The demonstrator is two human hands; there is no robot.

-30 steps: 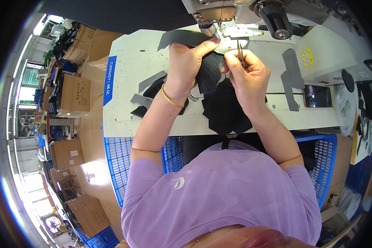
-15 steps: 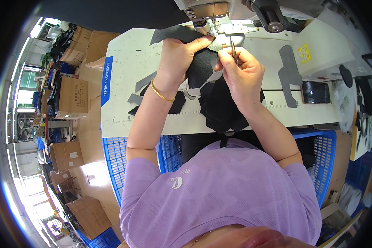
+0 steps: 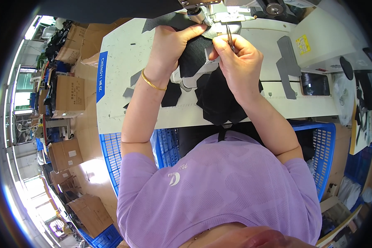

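Observation:
My left hand (image 3: 166, 51) is closed on a black fabric piece (image 3: 193, 58), its thumb stretched toward the sewing machine's needle area (image 3: 208, 20). Part of that fabric lies under the hand, and a dark grey piece (image 3: 161, 21) shows beyond it. Slim pointed metal tweezers (image 3: 230, 39) are pinched in my right hand (image 3: 242, 66), tips pointing up toward the machine. The right fingertips are close to the fabric's right edge; whether they touch it I cannot tell. Below my right hand, a stack of black fabric pieces (image 3: 217, 101) rests at the table's near edge.
Grey fabric strips (image 3: 288, 68) and a phone (image 3: 315, 84) lie on the white table (image 3: 124, 109) to the right. More black scraps (image 3: 171, 96) sit by my left wrist. Blue plastic baskets (image 3: 322, 153) stand below the table, and cardboard boxes (image 3: 69, 93) at the left.
The whole view has shifted a little, so the machine sits higher in the picture. Both hands keep nearly the same place at the machine, still holding the fabric and the tweezers.

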